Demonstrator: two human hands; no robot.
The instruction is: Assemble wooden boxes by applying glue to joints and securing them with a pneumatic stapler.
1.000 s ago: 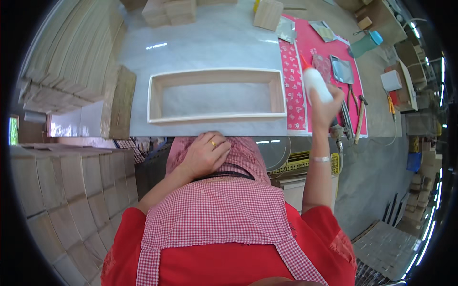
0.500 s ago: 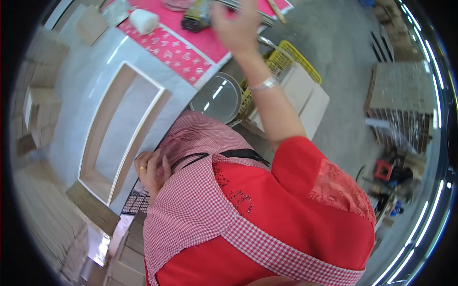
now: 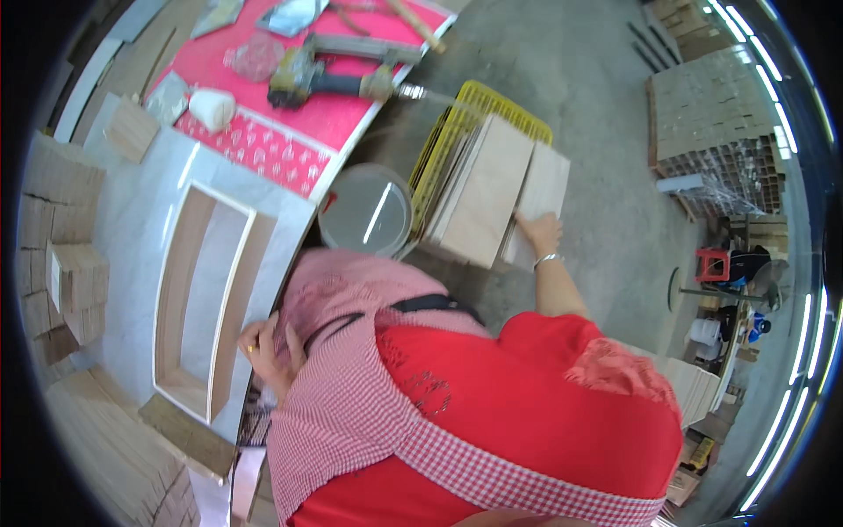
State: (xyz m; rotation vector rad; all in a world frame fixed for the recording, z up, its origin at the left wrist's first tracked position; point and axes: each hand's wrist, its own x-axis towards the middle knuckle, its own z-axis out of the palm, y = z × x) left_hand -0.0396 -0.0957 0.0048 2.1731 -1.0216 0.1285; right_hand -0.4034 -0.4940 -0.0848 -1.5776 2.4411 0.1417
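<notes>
Boards of pale wood stand in a stack off to the person's right, below the level of the worktop, next to a yellow plastic basket; whether they sit inside it I cannot tell from here. The right hand is at the near end of the outermost board, thumb spread away from the fingers and touching the wood. The fingertips are partly hidden, so I cannot tell whether it pinches the board or only lies on it. The left hand is by the person's lap, fingers bent and slightly apart against the checked apron, near the edge of the worktop; I cannot tell whether it grips the cloth.

Close to that left hand, a long rectangular wooden frame rests on the worktop. Farther along lies a pink sheet bearing a nail gun, its hose fitting past the edge. A white bottle lies near the sheet's patterned border, with a square wooden block beyond it. Between the worktop and the boards I see a round grey disc.
</notes>
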